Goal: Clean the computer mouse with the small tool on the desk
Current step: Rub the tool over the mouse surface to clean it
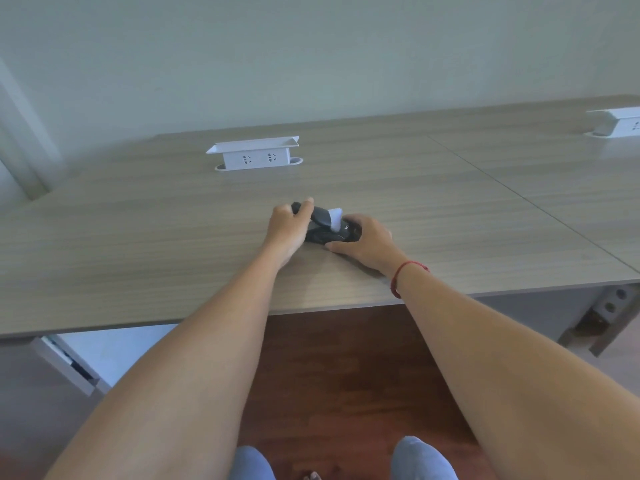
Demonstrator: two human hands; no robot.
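Observation:
A black computer mouse lies on the wooden desk, near the middle. My right hand wraps around its right side and holds it in place. My left hand is closed on a small dark tool with a pale tip. The pale tip rests on the top of the mouse. The far end of the tool sticks out past my left fingers. Most of the mouse's left side is hidden behind my left hand and the tool.
A white pop-up socket box stands at the back of the desk, and a second socket box sits at the far right. A seam splits the desk into two tops. Below the front edge are a white drawer unit and dark wooden floor.

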